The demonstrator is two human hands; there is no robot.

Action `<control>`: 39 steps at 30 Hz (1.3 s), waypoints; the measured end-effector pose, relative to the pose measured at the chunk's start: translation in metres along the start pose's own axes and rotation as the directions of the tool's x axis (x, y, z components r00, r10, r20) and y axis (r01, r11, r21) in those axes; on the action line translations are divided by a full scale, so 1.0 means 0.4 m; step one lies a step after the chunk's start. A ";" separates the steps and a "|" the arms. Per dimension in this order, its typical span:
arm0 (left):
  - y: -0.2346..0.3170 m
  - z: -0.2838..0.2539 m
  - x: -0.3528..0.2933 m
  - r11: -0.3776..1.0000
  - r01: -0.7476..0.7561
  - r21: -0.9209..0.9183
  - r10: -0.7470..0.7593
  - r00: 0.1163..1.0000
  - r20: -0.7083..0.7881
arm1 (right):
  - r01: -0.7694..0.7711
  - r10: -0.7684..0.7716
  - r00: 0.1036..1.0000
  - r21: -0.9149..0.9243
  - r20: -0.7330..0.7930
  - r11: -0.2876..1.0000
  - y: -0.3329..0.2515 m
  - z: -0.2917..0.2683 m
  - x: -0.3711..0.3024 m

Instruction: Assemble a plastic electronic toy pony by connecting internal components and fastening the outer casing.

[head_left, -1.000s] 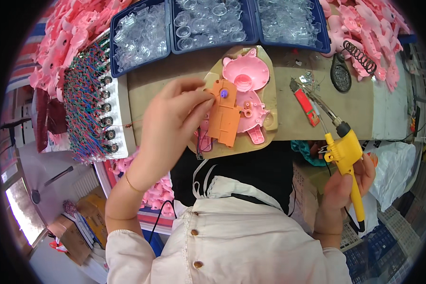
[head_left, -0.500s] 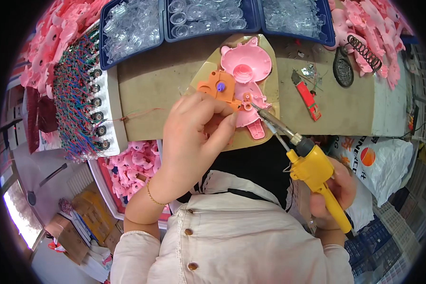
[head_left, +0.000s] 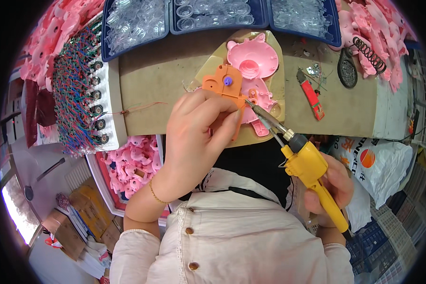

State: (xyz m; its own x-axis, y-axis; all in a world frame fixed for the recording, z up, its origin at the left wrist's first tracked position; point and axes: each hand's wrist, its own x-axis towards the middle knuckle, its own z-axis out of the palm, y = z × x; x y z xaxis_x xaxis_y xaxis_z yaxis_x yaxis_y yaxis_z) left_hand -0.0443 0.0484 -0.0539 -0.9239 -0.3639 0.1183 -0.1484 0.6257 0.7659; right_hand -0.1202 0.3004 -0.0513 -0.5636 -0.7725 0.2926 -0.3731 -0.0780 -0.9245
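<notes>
My left hand (head_left: 196,130) is closed, thumb and fingers pinched at the lower edge of an orange plastic housing (head_left: 216,78). A purple peg (head_left: 228,81) stands up from the housing. What lies between the fingertips is hidden. My right hand (head_left: 338,184) grips a yellow gun-shaped soldering iron (head_left: 307,163) by its handle. The iron's tip points up and left and meets the right edge of the orange housing, just beside my left fingertips. Under and behind the housing lies a pink animal-shaped plastic shell (head_left: 265,52), hollow side up, on a tan board (head_left: 278,87).
Blue bins (head_left: 265,23) of clear plastic parts line the back. Wired round components (head_left: 97,95) fill a white rack at left. A red cutter (head_left: 311,97) and a black oval piece (head_left: 347,71) lie to the right. Pink parts (head_left: 132,165) fill a tray at lower left.
The soldering iron's tip has shifted left, from over the pink shell to the orange housing's edge. My left hand keeps its pinch. The whole view has shifted slightly.
</notes>
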 end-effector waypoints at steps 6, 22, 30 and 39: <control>-0.002 0.002 0.000 1.000 -0.004 -0.007 0.004 1.000 -0.001 | 0.131 -0.121 0.988 0.113 -0.093 0.985 0.012 0.023 0.035; 0.004 0.001 0.010 1.000 0.013 0.019 -0.013 0.999 0.031 | 0.107 -0.094 0.991 -0.144 0.098 0.984 0.041 -0.013 -0.051; -0.002 0.000 0.006 1.000 -0.006 0.010 0.006 1.000 0.026 | 0.109 -0.088 0.987 -0.152 0.136 0.982 0.016 -0.003 0.008; 0.000 0.000 0.013 1.000 0.011 0.015 -0.012 0.999 0.032 | 0.142 -0.127 0.987 -0.155 0.099 0.978 0.024 0.001 0.007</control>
State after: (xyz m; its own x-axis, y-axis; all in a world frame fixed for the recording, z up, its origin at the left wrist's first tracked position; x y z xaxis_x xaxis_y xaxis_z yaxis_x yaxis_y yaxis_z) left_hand -0.0491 0.0464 -0.0533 -0.9329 -0.3490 0.0889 -0.1642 0.6320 0.7573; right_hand -0.1251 0.2973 -0.0596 -0.4356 -0.8149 0.3823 -0.5591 -0.0879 -0.8244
